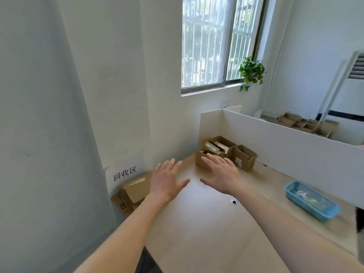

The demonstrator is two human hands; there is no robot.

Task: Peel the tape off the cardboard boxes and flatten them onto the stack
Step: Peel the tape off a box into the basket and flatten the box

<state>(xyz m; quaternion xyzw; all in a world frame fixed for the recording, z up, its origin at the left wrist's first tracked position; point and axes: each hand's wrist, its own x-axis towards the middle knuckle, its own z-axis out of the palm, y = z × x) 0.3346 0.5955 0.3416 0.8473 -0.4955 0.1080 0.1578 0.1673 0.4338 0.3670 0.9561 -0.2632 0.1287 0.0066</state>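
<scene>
Over desk (206, 223), two spread hands, left hand (167, 180), right hand (222, 175)

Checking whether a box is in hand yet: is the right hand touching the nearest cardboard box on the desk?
Cannot tell. In the head view the open right hand overlaps the nearest cardboard box, hiding any contact or gap.

Brown cardboard boxes (226, 152) with small white labels cluster at centre frame on a pale beige wooden desk (206, 223). At lower left, brown flattened cardboard (134, 191) bearing black print lies beneath a white sign (125, 173) with black characters. A bright blue tray (312, 200) sits at lower right. A white partition (275, 138) crosses the right, and a green leafy plant (251, 71) hangs beside the grey-framed window (220, 42) with white bars.
</scene>
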